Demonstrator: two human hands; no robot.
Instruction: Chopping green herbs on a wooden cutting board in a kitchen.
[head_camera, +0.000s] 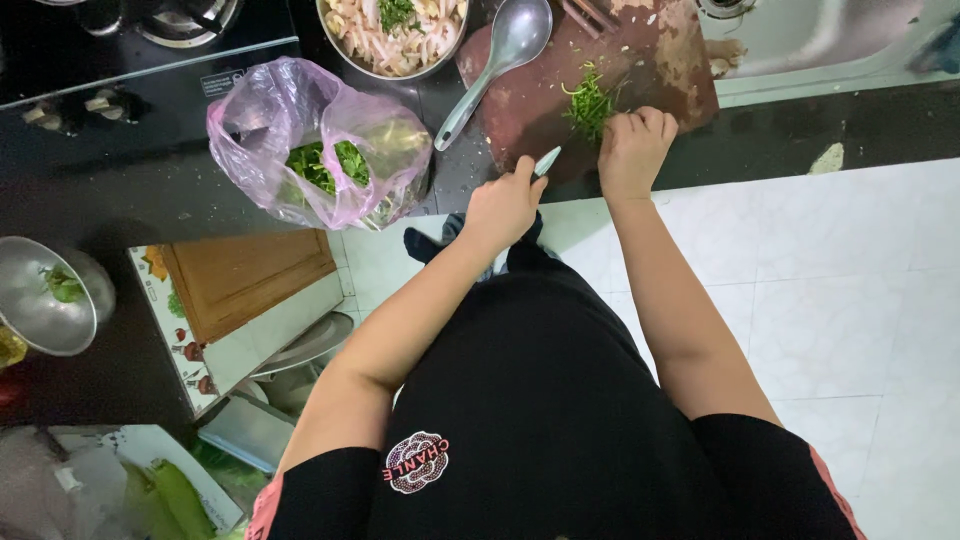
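I see left hand closed on knife | right hand fisted, pinning green herbs (chopped) | brown cutting board on tabletop

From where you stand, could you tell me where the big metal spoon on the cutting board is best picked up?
Take the spoon by its long handle, near the lower end that juts off the cutting board over the counter. Come from the left side: the handle end lies free there, while the bowl rests up by the food bowl.
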